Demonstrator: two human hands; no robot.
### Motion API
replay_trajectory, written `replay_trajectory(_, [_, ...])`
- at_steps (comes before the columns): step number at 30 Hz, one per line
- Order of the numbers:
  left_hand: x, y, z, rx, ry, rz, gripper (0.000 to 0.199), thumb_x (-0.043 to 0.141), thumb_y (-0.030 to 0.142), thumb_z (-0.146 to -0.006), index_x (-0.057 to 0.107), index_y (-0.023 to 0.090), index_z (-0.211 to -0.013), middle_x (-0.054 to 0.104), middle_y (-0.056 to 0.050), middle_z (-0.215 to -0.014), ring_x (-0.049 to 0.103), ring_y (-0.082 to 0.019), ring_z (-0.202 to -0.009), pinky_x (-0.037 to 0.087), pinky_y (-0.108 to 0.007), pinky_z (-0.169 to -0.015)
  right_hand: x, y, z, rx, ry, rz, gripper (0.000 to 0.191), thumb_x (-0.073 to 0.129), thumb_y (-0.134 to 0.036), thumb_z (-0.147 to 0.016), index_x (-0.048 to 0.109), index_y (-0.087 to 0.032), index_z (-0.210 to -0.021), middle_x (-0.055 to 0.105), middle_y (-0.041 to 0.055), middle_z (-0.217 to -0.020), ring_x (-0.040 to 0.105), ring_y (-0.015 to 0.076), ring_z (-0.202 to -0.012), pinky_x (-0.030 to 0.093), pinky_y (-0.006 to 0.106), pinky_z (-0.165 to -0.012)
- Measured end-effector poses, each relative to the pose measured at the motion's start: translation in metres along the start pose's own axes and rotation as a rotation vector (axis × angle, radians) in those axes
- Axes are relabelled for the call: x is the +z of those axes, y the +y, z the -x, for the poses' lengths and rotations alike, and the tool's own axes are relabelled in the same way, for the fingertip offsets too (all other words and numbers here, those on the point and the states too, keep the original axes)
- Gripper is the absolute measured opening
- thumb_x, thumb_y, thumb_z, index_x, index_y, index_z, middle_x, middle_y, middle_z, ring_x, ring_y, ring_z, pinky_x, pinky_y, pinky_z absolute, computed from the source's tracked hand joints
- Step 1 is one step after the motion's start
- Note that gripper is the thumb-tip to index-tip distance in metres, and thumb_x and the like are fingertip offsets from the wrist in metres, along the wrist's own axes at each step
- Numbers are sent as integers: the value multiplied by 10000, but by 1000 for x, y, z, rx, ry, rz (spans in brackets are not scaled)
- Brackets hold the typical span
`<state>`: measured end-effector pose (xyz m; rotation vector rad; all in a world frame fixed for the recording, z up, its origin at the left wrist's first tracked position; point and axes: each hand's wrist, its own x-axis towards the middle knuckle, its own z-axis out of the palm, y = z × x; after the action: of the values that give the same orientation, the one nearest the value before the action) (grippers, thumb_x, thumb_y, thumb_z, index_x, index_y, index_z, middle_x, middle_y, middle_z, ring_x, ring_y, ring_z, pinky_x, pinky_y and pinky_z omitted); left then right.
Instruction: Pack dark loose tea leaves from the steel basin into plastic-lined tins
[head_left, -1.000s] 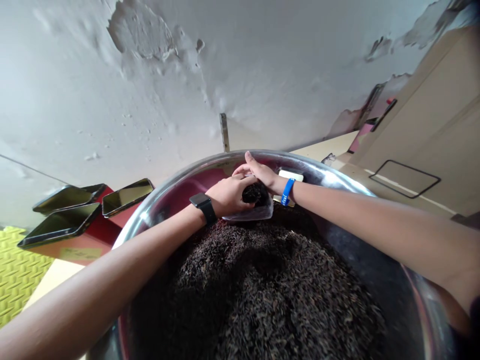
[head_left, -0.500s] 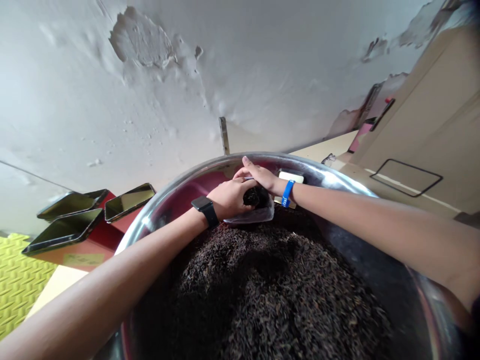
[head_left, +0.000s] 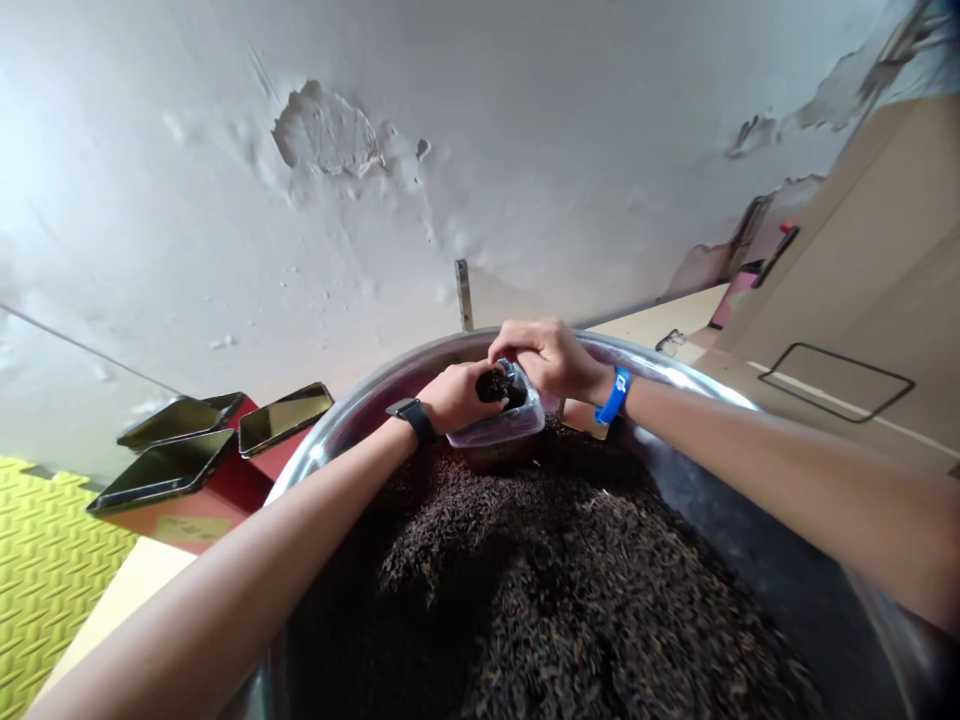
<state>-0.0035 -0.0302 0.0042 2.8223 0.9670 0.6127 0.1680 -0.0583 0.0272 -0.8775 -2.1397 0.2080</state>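
A large steel basin (head_left: 322,440) holds a heap of dark, dry, twisted leaves that look like loose tea (head_left: 600,580). At its far side sits a clear plastic bag (head_left: 499,428), its mouth facing up with dark leaves inside. The bag's edge folds over a reddish container below, mostly hidden. My left hand (head_left: 457,397), wearing a black watch, grips the left side of the bag's mouth, thumb at the opening. Closed on the far right edge of the plastic is my right hand (head_left: 551,352), with a blue wristband.
Open red tins (head_left: 176,485) stand left of the basin, beside a yellow textured mat (head_left: 60,560). A small tan box (head_left: 583,418) lies inside the basin near my right wrist. Behind is a peeling wall (head_left: 330,130); a cardboard box (head_left: 847,300) stands at right.
My right hand has gone from lying outstretched over the bag to closing on its far edge. The bag's mouth now shows more openly. The view has shifted slightly.
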Motion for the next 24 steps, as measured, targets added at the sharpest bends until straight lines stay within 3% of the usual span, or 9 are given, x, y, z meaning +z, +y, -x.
replay_trajectory(4, [1, -8, -2, 2, 46, 5, 271, 510, 364, -716, 549, 192, -921, 619, -9, -855, 572, -154, -738, 445, -268, -635, 4, 9, 0, -23, -208, 26, 460, 361, -39, -626, 667, -250, -896, 653, -8, -884, 557, 134, -800, 397, 278, -772])
replay_trajectory(6, [0, -10, -2, 21, 47, 4, 273, 494, 372, -724, 548, 187, -918, 616, -2, -867, 570, -148, -756, 434, -253, -632, 5, 15, -1, 14, -250, 58, 485, 369, -33, -610, 674, -268, -905, 663, -14, -905, 572, 147, -827, 396, 294, -796])
replay_trajectory(12, [-4, -9, 2, 22, 47, 14, 312, 484, 348, -739, 534, 187, -1002, 614, -12, -907, 564, -148, -769, 436, -260, -660, 2, 9, -2, 13, -144, 159, 430, 412, -82, -657, 661, -273, -951, 650, -16, -983, 568, 167, -896, 391, 307, -803])
replay_trajectory(17, [-1, -5, 2, 12, 44, 15, 301, 495, 363, -742, 533, 194, -988, 611, -10, -874, 556, -141, -754, 433, -255, -649, 7, 14, 1, 37, -303, 440, 360, 443, -93, -623, 688, -266, -823, 674, 29, -790, 582, 190, -747, 391, 331, -691])
replay_trajectory(21, [0, 0, 2, -6, 59, -19, 246, 468, 331, -756, 545, 177, -933, 615, -10, -844, 550, -132, -711, 424, -247, -620, 4, 9, 1, -81, -155, 317, 430, 389, -78, -664, 659, -261, -944, 660, 3, -934, 570, 162, -848, 388, 302, -755])
replay_trajectory(24, [-2, 1, 3, 4, 50, -25, 227, 465, 329, -762, 548, 184, -915, 615, -13, -845, 556, -143, -727, 430, -254, -628, 3, 8, 1, -85, -204, 319, 431, 396, -83, -664, 657, -273, -949, 660, -3, -935, 568, 157, -843, 389, 298, -749])
